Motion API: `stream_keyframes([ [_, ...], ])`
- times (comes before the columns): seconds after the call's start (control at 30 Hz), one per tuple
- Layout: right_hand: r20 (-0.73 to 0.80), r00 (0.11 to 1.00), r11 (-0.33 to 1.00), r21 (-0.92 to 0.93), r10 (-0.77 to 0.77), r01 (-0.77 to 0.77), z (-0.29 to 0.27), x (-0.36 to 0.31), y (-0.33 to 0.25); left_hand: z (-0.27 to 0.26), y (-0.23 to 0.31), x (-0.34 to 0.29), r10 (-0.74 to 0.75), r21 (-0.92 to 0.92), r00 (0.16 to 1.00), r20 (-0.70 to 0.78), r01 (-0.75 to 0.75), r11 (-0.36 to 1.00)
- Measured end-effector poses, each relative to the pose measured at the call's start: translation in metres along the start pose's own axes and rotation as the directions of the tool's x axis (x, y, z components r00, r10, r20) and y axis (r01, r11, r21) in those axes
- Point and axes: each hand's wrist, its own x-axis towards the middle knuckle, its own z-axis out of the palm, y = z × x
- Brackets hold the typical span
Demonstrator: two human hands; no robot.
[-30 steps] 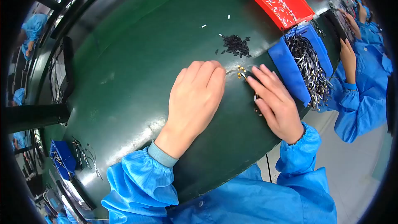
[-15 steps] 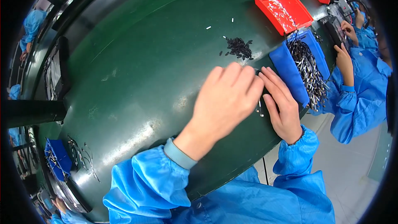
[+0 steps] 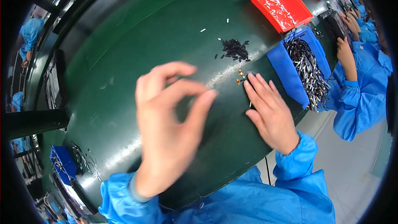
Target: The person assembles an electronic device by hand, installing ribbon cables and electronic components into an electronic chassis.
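My left hand (image 3: pixel 168 116) is raised over the table, its thumb and index tips brought together in a pinch; anything between them is too small to make out. To its right, my right hand (image 3: pixel 271 114) lies on the tabletop with fingers stretched out. A few tiny gold-coloured metal pieces (image 3: pixel 241 74) lie just beyond its index fingertip. A short white piece (image 3: pixel 250 104) shows beside its thumb, partly covered by the hand. Farther off is a loose heap of small black oval pieces (image 3: pixel 235 49).
A blue bin (image 3: pixel 286 72) of short dark cables with metal ends stands right of my right hand. Behind it sits a red bin (image 3: pixel 259 0) holding small white pieces. Another blue bin (image 3: pixel 62 161) and loose cables are at the left. A co-worker's hand (image 3: pixel 345 58) is at the right.
My left hand has lifted away from my right and moved left, its fingers now pinched. The gold pieces have come into view. My right hand has shifted slightly left and flattened.
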Motion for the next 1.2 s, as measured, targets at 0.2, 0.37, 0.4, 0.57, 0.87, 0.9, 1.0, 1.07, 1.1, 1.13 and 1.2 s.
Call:
stream_keyframes([
  [0.2,0.095,0.992,0.97,0.221,0.083,-0.102,0.025,0.001,-0.088,-0.037,-0.054,-0.054,-0.328,-0.027,0.944,0.03,0.329,0.944],
  [0.37,0.043,0.998,0.947,0.32,-0.039,0.023,0.023,0.018,-0.118,-0.056,-0.091,-0.072,-0.226,0.226,0.955,-0.19,0.266,0.937],
  [0.4,-0.04,0.998,0.968,0.242,-0.053,0.061,0.014,0.025,-0.108,-0.061,-0.092,-0.072,-0.195,0.26,0.965,-0.177,0.237,0.936],
  [0.57,-0.355,0.934,0.999,-0.021,-0.04,0.035,-0.013,0.079,-0.01,-0.055,-0.068,-0.068,0.109,0.494,0.991,-0.078,-0.057,0.868],
  [0.87,-0.355,0.927,0.993,-0.069,-0.118,0.1,0.002,0.102,-0.005,0.0,-0.026,-0.071,0.165,0.431,0.961,0.22,-0.248,0.868],
  [0.9,-0.384,0.914,0.992,-0.06,-0.129,0.115,0.006,0.102,-0.004,0.006,-0.031,-0.066,0.193,0.477,0.955,0.225,-0.281,0.833],
  [1.0,-0.379,0.909,0.983,-0.014,-0.175,0.183,0.01,0.108,-0.004,0.006,-0.035,-0.061,0.191,0.507,0.952,0.24,-0.291,0.811],
  [1.07,-0.368,0.909,0.977,0.008,-0.193,0.211,0.008,0.107,-0.001,0.0,-0.043,-0.063,0.313,0.435,0.921,0.233,-0.387,0.813],
  [1.1,-0.359,0.908,0.97,0.033,-0.215,0.242,0.007,0.107,0.001,-0.003,-0.047,-0.064,0.366,0.507,0.889,0.275,-0.458,0.73],
  [1.13,-0.354,0.911,0.97,0.038,-0.213,0.241,0.007,0.106,-0.001,-0.006,-0.049,-0.065,0.361,0.506,0.89,0.278,-0.455,0.733],
  [1.2,-0.29,0.938,0.967,0.11,-0.189,0.229,0.002,0.103,-0.005,-0.013,-0.049,-0.067,0.365,0.519,0.907,0.212,-0.421,0.744],
])
